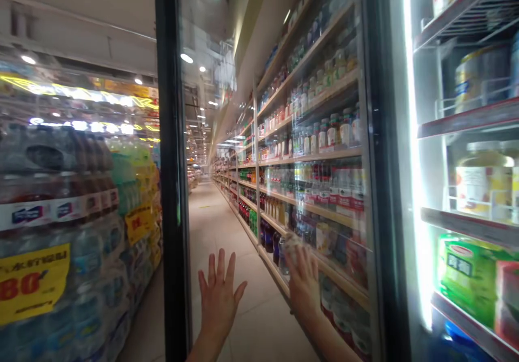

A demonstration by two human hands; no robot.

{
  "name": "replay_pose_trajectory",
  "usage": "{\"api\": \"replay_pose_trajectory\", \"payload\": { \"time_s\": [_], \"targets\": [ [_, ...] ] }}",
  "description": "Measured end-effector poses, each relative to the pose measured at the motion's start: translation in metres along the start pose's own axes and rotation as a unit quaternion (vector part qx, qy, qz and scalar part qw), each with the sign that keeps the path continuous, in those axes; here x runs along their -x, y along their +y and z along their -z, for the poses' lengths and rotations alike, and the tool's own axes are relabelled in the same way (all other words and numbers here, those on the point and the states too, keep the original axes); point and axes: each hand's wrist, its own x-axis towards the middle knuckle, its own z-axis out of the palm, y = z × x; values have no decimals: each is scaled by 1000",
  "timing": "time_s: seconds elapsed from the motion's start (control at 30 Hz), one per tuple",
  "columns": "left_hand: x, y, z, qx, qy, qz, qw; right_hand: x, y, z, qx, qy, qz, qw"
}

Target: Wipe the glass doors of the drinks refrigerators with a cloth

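In front of me stands a glass fridge door (239,226) with a dark frame, swung out from the lit fridge. My left hand (219,291) lies flat against the pane, its fingers spread and nothing in it. To its right, my right hand (302,283) is at the glass too, blurred by motion. A pale crumpled cloth-like thing (292,241) shows at its fingertips, pressed towards the pane; its exact kind is too smeared to make out.
On the right, fridge shelves (466,118) hold bottles and a green carton pack (466,270). Packs of bottled drinks (85,264) with yellow price signs (34,283) are stacked at left. Long drink shelves (312,156) and an aisle floor (206,210) show in the pane.
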Motion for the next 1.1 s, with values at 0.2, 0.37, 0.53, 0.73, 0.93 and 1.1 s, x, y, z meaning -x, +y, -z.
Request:
{"api": "replay_pose_trajectory", "payload": {
  "time_s": [0.2,0.37,0.53,0.73,0.93,1.1],
  "targets": [
    [11,-8,-3,-13,-1,-36,999,6,11,2,9,0,14,1000],
    [22,-12,-4,-28,-8,-37,999,15,19,3,38,7,-83,996],
    [23,-17,2,-56,-12,-64,996,-16,-13,-7,-27,2,59,998],
    [27,-22,12,-88,-40,-83,992,-137,-27,-11,-58,95,-17,994],
    [17,-50,42,-89,-15,-154,984,-159,-88,-12,-108,20,340,934],
    [-21,-89,64,-84,34,-73,993,-243,-131,3,-122,-17,162,979]
  ]
}}
